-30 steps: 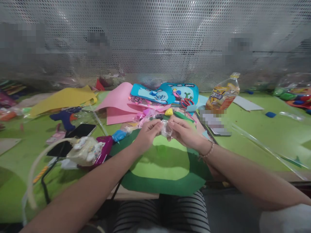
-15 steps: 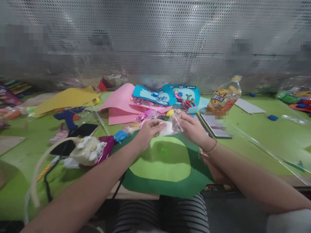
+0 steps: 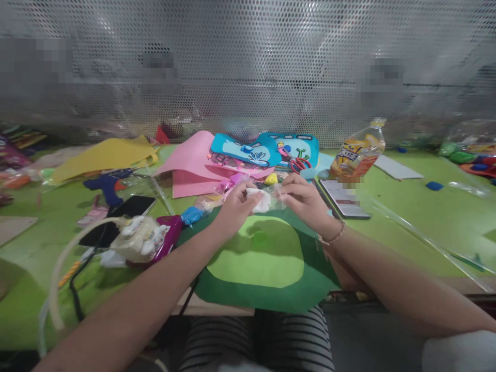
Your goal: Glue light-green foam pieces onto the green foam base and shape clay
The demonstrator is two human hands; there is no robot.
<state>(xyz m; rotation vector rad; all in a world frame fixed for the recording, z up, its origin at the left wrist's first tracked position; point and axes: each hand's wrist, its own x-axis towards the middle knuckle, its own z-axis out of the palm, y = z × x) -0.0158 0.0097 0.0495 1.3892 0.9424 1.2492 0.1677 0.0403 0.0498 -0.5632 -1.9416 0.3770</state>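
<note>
- A white lump is pinched between the thumb and fingers of the left hand, with no visible gap left around it.
- Clear plastic wrap, just beside the lump, is gripped by the right hand, its thumb and fingertips drawn together.
- Below the grip, a rounded light-green sheet is laid on a larger dark-green sheet, by which the table's near edge is overhung.
- Beyond the grip, a pink sheet, blue decorated cut-outs and red-handled scissors are piled on the green tabletop.
- Right of the grip, a yellow-capped bottle and a lit phone are set down.
- Left of it, a blue glue gun is placed beside a dark phone.
- At the far side, the table is backed by a perforated metal screen; nearest the wearer, striped trouser legs are seen.
</note>
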